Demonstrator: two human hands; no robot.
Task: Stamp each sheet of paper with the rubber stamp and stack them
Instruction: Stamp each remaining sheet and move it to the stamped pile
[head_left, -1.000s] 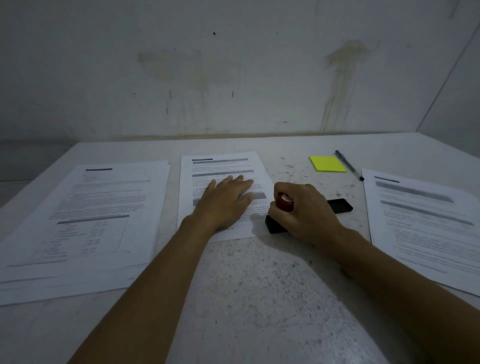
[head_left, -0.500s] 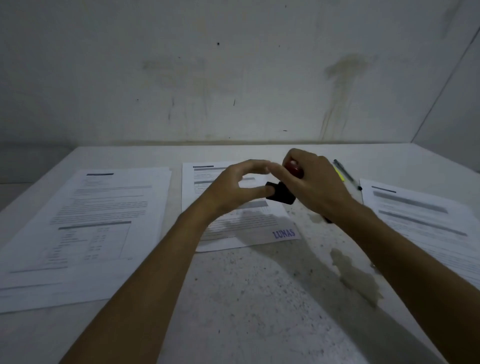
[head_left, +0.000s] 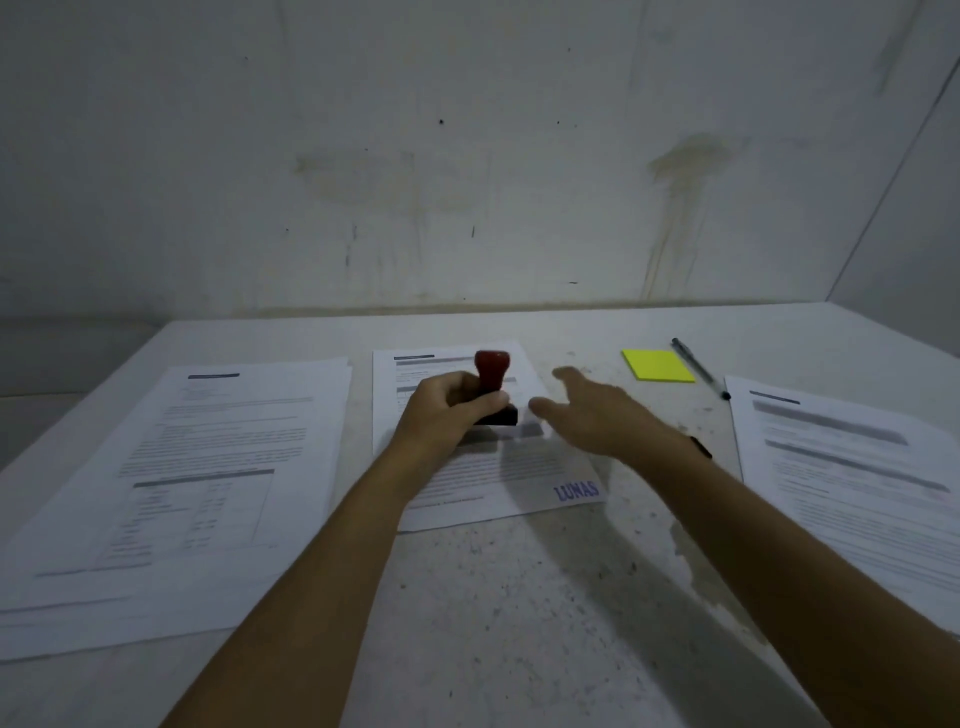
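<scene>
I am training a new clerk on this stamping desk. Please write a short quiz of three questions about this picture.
1. True or false: the middle sheet already bears a blue stamp mark.
2. Which hand grips the rubber stamp?
   A. left hand
   B. right hand
3. What lies just left of the pen?

Key: 1 true; 2 A; 3 the yellow sticky notes.
</scene>
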